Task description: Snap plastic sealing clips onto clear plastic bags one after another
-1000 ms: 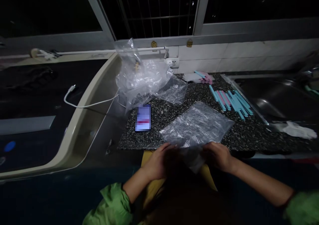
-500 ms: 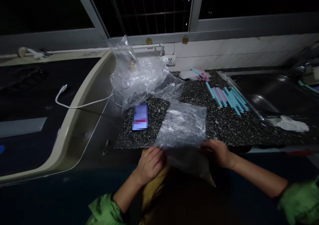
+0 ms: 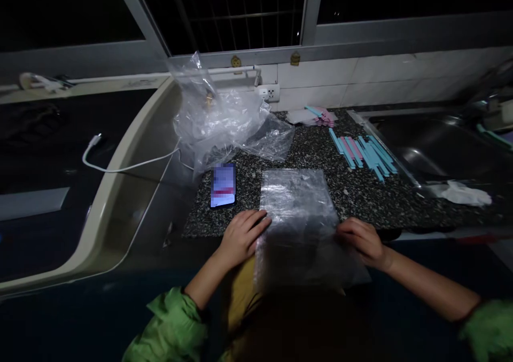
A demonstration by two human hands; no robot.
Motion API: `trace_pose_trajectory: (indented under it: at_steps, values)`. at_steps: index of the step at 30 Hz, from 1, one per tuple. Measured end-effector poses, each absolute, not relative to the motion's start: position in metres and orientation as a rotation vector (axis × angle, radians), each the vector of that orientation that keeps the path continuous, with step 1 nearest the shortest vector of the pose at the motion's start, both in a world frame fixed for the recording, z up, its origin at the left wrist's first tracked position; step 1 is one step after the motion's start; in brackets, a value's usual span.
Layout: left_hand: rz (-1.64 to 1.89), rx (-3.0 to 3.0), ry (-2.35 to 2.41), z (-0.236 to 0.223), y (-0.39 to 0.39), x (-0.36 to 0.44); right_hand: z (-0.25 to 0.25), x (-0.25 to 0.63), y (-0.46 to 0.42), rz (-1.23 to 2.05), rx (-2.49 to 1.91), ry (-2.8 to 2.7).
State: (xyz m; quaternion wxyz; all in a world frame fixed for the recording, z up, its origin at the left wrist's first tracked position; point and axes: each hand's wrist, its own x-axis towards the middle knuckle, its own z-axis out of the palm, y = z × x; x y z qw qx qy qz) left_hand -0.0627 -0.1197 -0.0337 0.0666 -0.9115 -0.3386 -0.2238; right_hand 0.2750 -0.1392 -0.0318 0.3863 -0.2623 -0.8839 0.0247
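Observation:
A flat stack of clear plastic bags (image 3: 298, 207) lies on the speckled granite counter (image 3: 352, 196), its near end hanging over the front edge. My left hand (image 3: 240, 236) pinches the stack's left edge, fingers curled on it. At the right edge my right hand (image 3: 360, 239) grips the same plastic. Both wrists come out of green sleeves. A phone (image 3: 223, 185) with a lit screen lies just left of the stack.
A heap of crumpled clear plastic (image 3: 224, 119) sits at the back of the counter. Blue and pink strips (image 3: 363, 151) lie to the right, with a smaller pile (image 3: 318, 115) behind. A steel sink (image 3: 436, 148) with a white rag (image 3: 460, 193) is further right. A white cable (image 3: 128, 164) trails left.
The plastic stack was skewed to the right a second ago; both hands have turned it square to the counter edge and drawn it nearer. The hands have spread apart to its two sides.

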Motion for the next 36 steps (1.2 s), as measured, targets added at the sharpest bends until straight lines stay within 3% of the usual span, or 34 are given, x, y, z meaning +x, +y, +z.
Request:
trace_pose_trajectory:
  at_steps: [12,22,26,36]
  values:
    - [-0.820,-3.134,-1.183,-0.026,-0.088,-0.052,-0.012,0.280,-0.098,-0.013,-1.043,-2.495]
    - [-1.176,-2.882,-2.089,-0.022,-0.062,-0.034,-0.019,0.279,-0.084,0.328,-1.289,-2.237]
    - [-1.097,-2.682,-2.365,-0.020,-0.053,-0.023,-0.017,0.271,-0.081,0.375,-1.520,-2.129]
    - [-0.599,-2.409,-2.406,-0.006,-0.047,-0.002,-0.008,0.256,-0.087,0.120,-1.899,-2.053]
